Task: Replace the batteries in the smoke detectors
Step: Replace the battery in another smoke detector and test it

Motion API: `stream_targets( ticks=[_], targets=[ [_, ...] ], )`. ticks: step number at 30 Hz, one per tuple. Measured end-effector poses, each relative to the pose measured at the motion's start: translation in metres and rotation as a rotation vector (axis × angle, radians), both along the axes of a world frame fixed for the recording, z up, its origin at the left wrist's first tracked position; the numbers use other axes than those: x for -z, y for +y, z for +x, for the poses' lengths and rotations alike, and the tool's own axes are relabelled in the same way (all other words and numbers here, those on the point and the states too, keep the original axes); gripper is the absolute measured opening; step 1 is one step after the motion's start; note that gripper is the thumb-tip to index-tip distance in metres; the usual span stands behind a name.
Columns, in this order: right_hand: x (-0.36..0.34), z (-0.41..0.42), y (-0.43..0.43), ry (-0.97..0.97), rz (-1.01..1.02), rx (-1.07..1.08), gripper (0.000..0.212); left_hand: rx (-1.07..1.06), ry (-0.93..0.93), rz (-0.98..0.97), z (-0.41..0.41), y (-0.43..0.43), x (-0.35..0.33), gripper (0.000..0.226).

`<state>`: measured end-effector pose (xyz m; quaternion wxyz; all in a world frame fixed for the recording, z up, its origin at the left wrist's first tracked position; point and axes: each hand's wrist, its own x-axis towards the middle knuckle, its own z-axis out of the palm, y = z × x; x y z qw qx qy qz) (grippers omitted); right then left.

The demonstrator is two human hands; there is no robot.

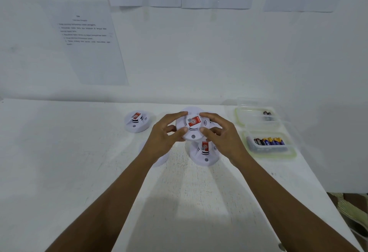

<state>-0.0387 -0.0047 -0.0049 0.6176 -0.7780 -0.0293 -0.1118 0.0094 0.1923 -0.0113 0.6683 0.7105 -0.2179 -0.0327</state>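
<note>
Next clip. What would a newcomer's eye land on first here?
The left hand and right hand grip a white detector with a red label, held at mid-table. A second detector sits to its left, and a third detector lies nearer the person. At right, a clear tub holds a row of batteries.

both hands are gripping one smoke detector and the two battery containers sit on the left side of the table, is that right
Not quite. The left hand and right hand do grip one smoke detector, but the near battery container and the far battery container sit on the right side of the table, not the left. The head view shows this.
</note>
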Motion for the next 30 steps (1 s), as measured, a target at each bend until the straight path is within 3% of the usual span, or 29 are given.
stream_targets(
  ticks=[30],
  targets=[
    [0.004, 0.042, -0.003, 0.023, -0.119, 0.046, 0.037, -0.011, -0.003, 0.111, 0.040, 0.001, 0.003, 0.050]
  ],
)
